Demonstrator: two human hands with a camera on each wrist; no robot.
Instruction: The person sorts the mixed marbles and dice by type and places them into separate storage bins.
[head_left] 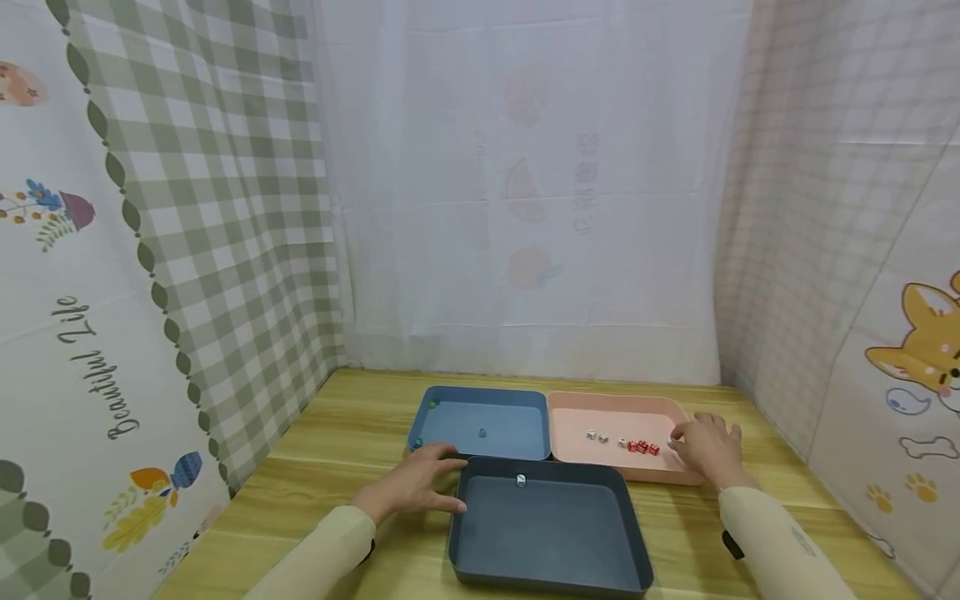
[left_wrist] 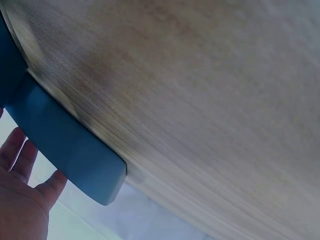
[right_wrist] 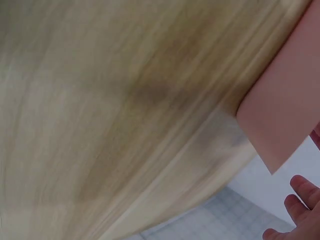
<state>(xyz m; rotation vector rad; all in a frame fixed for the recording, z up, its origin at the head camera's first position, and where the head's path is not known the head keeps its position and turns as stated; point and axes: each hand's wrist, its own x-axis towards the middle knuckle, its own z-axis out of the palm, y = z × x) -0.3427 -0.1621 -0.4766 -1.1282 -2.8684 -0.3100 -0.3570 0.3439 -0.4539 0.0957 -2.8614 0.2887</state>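
Note:
My right hand (head_left: 708, 450) reaches over the right end of the pink tray (head_left: 622, 403), thumb and forefinger pinching a small white die (head_left: 671, 442). Inside that tray lie several red dice (head_left: 642, 447) and loose white dice (head_left: 603, 438). My left hand (head_left: 420, 483) rests at the left rim of the dark grey tray (head_left: 555, 533), fingers spread and relaxed, holding nothing. One white die (head_left: 521, 480) sits near the back wall of the dark tray. In the right wrist view, the fingers (right_wrist: 306, 192) show beside the pink tray's corner.
A blue tray (head_left: 517, 417) stands behind the dark tray, left of the pink one, with a few green dice (head_left: 482, 432) spread in it. All three trays stand close together on a wood-grain table (head_left: 352, 442). Curtains (head_left: 525, 208) hang along the back and both sides.

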